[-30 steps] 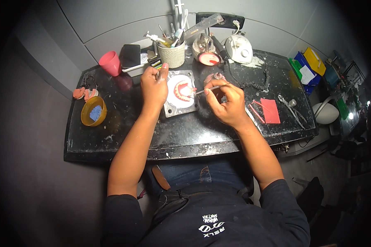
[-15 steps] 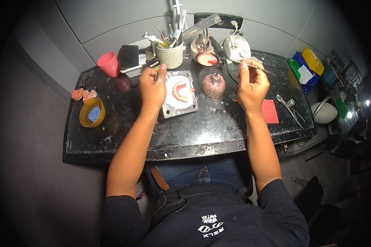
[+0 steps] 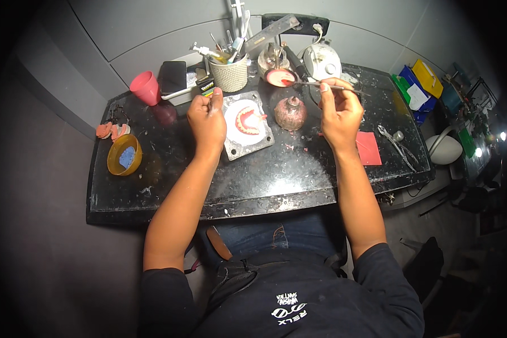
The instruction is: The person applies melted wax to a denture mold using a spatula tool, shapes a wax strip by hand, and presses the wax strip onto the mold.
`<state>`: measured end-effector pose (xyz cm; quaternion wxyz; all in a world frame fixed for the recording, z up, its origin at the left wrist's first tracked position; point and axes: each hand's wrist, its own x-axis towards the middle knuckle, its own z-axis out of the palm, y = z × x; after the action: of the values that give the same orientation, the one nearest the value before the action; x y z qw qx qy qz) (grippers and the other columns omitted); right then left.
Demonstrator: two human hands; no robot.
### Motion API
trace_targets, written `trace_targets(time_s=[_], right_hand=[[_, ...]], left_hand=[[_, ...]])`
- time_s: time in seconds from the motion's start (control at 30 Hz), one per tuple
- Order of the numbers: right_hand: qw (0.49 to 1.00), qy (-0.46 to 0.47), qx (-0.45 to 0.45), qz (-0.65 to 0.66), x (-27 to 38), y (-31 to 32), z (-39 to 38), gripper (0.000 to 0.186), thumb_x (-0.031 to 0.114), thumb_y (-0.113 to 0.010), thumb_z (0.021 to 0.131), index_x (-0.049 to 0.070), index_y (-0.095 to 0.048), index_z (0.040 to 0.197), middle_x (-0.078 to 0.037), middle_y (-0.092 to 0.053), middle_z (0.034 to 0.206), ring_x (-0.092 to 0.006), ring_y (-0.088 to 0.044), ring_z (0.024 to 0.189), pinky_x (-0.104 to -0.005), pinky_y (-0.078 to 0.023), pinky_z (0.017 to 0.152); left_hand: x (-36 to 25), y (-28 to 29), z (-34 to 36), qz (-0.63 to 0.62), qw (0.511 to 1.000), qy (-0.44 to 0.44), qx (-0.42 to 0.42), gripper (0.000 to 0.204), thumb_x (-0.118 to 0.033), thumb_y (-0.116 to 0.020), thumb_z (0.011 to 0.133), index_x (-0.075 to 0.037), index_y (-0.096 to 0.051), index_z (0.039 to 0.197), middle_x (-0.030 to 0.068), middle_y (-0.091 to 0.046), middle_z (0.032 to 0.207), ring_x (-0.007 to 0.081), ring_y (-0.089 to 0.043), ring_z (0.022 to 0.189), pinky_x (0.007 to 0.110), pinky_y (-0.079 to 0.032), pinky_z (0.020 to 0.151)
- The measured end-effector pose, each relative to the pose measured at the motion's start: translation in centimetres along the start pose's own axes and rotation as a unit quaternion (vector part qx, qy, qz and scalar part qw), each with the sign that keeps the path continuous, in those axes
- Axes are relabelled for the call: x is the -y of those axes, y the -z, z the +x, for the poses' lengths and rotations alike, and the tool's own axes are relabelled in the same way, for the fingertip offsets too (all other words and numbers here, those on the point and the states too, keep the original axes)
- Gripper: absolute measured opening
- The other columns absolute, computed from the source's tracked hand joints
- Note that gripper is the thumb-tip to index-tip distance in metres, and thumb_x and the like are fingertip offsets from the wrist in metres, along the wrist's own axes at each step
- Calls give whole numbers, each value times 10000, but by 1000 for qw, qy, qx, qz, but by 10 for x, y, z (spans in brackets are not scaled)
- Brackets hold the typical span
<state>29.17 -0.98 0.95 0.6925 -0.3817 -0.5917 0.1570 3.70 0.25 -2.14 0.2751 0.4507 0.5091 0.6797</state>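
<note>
My left hand (image 3: 207, 125) is closed on the left edge of a square metal dental flask (image 3: 238, 151), thumb pointing up. White plaster (image 3: 243, 139) fills the flask, and a denture arch of pink wax and pale teeth (image 3: 247, 121) sits in it. My right hand (image 3: 341, 112) pinches a thin metal wax spatula (image 3: 310, 83), held nearly level. Its far tip reaches into a small round pan of pink and red wax (image 3: 276, 79). Between my hands stands a round, wax-spattered burner (image 3: 290, 114); whether it is lit I cannot tell.
A pink wax sheet (image 3: 369, 147) and metal pliers (image 3: 397, 147) lie at right. On the left are a yellow bowl with blue material (image 3: 117, 163), dental models (image 3: 104, 130) and a pink cup (image 3: 144, 88). A woven tool pot (image 3: 230, 78) and white device (image 3: 323, 61) stand behind.
The spatula has moved left, its tip going from beside the pan to the wax in it. The flask has turned slightly under my left hand.
</note>
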Motion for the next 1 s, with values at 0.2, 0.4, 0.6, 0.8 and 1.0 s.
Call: trace_targets(time_s=[0.2,0.4,0.6,0.8,1.0], right_hand=[[994,55,93,-35,14,1,-25,89,40,-673,997,-47,-691,989,-99,-725,953,-132,-683,772,-268,-547,699],[967,161,190,-62,21,-11,-33,53,-11,-688,940,-51,-653,943,-158,-704,961,-296,-701,819,-356,-556,749],[960,169,217,-59,25,-18,-38,70,-16,-691,935,-25,-645,987,-141,-696,954,-301,-675,770,-368,-535,707],[960,163,218,-70,24,-17,-38,107,-49,-694,926,-22,-652,1021,-130,-706,962,-262,-705,796,-323,-551,686],[958,175,215,-76,25,-18,-38,117,-57,-694,921,-20,-649,1023,-128,-705,960,-270,-702,778,-329,-548,673]], left_hand=[[-1,-1,-1,-24,1000,2,6,375,-182,-719,1012,-66,-488,740,-41,-509,636,29,-385,568,253,-292,511],[-6,-2,-3,-24,1000,1,6,384,-179,-712,1017,-71,-477,733,-41,-513,637,25,-383,569,249,-288,512],[-1,0,0,-17,1000,0,6,387,-179,-708,1020,-76,-475,729,-46,-503,622,21,-372,559,248,-275,500],[-3,-2,-2,-22,1000,-4,9,390,-179,-705,1022,-79,-472,725,-47,-500,620,19,-366,557,249,-267,496],[-3,-1,-2,-23,1000,-2,7,389,-181,-705,1022,-77,-474,726,-48,-498,621,20,-368,558,249,-273,498]])
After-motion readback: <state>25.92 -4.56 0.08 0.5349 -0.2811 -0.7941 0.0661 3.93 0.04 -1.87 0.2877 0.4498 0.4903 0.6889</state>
